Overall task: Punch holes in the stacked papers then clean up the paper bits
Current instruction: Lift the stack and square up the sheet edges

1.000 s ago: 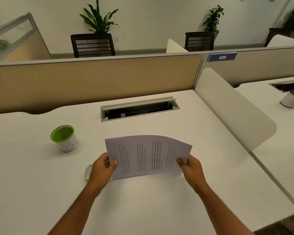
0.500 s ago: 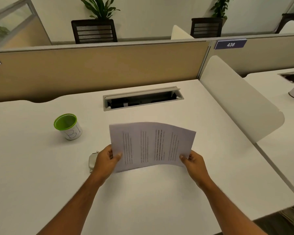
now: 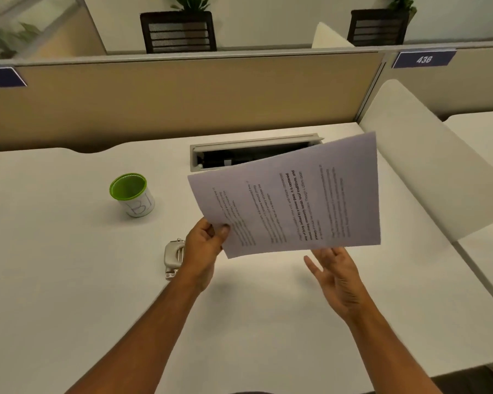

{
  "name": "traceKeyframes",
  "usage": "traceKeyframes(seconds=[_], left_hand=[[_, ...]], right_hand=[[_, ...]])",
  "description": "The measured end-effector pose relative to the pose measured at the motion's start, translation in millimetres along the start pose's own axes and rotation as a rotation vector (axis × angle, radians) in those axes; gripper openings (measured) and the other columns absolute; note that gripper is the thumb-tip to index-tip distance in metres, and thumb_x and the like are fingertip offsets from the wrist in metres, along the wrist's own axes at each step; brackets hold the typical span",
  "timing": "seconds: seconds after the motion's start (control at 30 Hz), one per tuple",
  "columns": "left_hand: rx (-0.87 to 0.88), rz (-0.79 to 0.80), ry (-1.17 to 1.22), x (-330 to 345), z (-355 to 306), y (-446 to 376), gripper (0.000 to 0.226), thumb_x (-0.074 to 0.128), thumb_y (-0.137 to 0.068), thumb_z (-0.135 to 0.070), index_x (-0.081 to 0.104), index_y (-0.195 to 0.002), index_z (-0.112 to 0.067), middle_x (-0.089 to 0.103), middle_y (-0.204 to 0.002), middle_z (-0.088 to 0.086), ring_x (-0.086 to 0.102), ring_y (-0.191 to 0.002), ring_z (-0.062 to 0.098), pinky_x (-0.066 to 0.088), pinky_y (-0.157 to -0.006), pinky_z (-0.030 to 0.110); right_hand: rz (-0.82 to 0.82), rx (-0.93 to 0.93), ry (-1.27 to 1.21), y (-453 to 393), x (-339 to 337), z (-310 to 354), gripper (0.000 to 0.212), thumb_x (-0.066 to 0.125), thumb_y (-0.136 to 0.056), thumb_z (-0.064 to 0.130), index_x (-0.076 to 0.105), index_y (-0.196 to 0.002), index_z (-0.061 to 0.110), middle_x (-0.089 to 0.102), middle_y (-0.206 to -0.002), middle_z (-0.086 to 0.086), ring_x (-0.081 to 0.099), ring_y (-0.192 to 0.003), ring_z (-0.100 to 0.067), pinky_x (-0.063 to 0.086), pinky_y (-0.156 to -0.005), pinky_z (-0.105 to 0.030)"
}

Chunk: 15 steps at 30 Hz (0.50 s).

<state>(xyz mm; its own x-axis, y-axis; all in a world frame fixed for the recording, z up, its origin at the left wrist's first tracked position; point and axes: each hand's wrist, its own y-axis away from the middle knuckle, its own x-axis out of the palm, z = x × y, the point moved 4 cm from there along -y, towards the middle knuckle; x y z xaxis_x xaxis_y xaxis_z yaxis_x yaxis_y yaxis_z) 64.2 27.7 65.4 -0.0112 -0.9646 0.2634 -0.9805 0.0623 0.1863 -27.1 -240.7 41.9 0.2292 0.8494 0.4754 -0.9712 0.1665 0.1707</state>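
Observation:
The stacked papers (image 3: 291, 200), white sheets with printed text, hang in the air above the white desk (image 3: 69, 280), tilted up toward the right. My left hand (image 3: 204, 245) pinches their lower left corner, thumb on top. Just below the stack's lower right edge my right hand (image 3: 335, 275) is open with fingers spread, holding nothing. A grey metal hole punch (image 3: 173, 255) lies on the desk directly left of my left hand, partly hidden behind it.
A green-rimmed white cup (image 3: 133, 194) stands on the desk at the left. A cable tray slot (image 3: 254, 150) is set into the desk behind the papers. A white curved divider (image 3: 427, 166) bounds the desk at the right, a tan partition (image 3: 182, 100) at the back.
My right hand has let go of the papers and dropped below them. The left hand alone now holds the stack, which has risen and tilted up to the right.

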Motion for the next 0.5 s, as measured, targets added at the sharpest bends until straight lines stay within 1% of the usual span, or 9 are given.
traceKeyframes(seconds=[0.07,0.1,0.17,0.23,0.3,0.37,0.4,0.43,0.5], left_hand=[[-0.045,0.027,0.085,6,7,3,0.031,0.057,-0.094,0.0,0.065,-0.116,-0.021,0.074,-0.114,0.0,0.069,-0.108,0.019,0.059,-0.087,0.04],[-0.073,0.038,0.116,8,12,4,0.031,0.057,-0.094,0.001,0.064,-0.118,-0.018,0.074,-0.115,0.001,0.069,-0.108,0.019,0.059,-0.086,0.04],[-0.121,0.066,0.154,10,22,7,0.03,0.059,-0.092,0.001,0.063,-0.118,-0.014,0.074,-0.114,0.004,0.069,-0.108,0.021,0.06,-0.084,0.037],[-0.143,0.101,0.164,8,28,7,0.031,0.065,-0.088,0.001,0.065,-0.115,-0.014,0.073,-0.114,0.006,0.068,-0.11,0.025,0.059,-0.085,0.035],[-0.121,0.126,0.168,-1,26,4,0.036,0.072,-0.079,-0.004,0.068,-0.112,-0.018,0.074,-0.112,0.003,0.068,-0.108,0.022,0.058,-0.088,0.034],[-0.076,0.108,0.108,-15,18,-3,0.041,0.074,-0.074,-0.01,0.066,-0.114,-0.017,0.074,-0.111,0.004,0.068,-0.106,0.021,0.054,-0.093,0.036],[-0.047,0.094,0.038,-24,12,-6,0.037,0.074,-0.075,-0.011,0.066,-0.111,-0.015,0.074,-0.108,0.005,0.067,-0.104,0.022,0.052,-0.094,0.037],[-0.022,0.086,-0.03,-32,6,-9,0.031,0.077,-0.076,-0.011,0.067,-0.105,-0.017,0.075,-0.103,0.006,0.067,-0.101,0.024,0.051,-0.092,0.036],[0.016,0.102,-0.159,-42,-5,-11,0.023,0.08,-0.075,-0.012,0.07,-0.093,-0.023,0.077,-0.097,0.004,0.069,-0.098,0.025,0.054,-0.086,0.031]], right_hand=[[0.091,-0.038,-0.005,-4,22,3,0.061,0.067,-0.091,0.009,0.05,-0.143,0.035,0.057,-0.146,-0.004,0.054,-0.134,-0.025,0.045,-0.109,-0.048],[0.092,-0.059,-0.013,-7,30,8,0.062,0.066,-0.091,0.004,0.049,-0.144,0.034,0.057,-0.145,-0.005,0.055,-0.134,-0.027,0.047,-0.108,-0.047],[0.04,-0.09,-0.021,-14,40,21,0.059,0.062,-0.093,0.0,0.049,-0.144,0.027,0.058,-0.143,-0.01,0.055,-0.133,-0.031,0.049,-0.106,-0.049],[0.003,-0.13,0.041,-18,48,38,0.05,0.063,-0.093,0.003,0.058,-0.136,0.028,0.064,-0.136,-0.009,0.059,-0.128,-0.03,0.052,-0.103,-0.047],[-0.002,-0.189,0.219,-21,54,56,0.037,0.065,-0.093,0.008,0.069,-0.119,0.034,0.071,-0.124,-0.002,0.065,-0.12,-0.025,0.055,-0.1,-0.047],[-0.023,-0.236,0.401,-24,54,72,0.032,0.065,-0.094,0.007,0.074,-0.107,0.035,0.075,-0.114,0.005,0.069,-0.111,-0.022,0.056,-0.098,-0.049],[-0.03,-0.249,0.474,-26,53,78,0.034,0.064,-0.096,0.006,0.074,-0.104,0.037,0.076,-0.111,0.007,0.07,-0.108,-0.02,0.057,-0.096,-0.048],[-0.029,-0.259,0.533,-27,52,85,0.036,0.062,-0.097,0.005,0.074,-0.102,0.039,0.076,-0.109,0.01,0.07,-0.105,-0.017,0.059,-0.092,-0.045],[-0.017,-0.272,0.613,-28,54,94,0.04,0.059,-0.098,0.005,0.073,-0.101,0.042,0.076,-0.108,0.016,0.071,-0.101,-0.01,0.057,-0.087,-0.037]])
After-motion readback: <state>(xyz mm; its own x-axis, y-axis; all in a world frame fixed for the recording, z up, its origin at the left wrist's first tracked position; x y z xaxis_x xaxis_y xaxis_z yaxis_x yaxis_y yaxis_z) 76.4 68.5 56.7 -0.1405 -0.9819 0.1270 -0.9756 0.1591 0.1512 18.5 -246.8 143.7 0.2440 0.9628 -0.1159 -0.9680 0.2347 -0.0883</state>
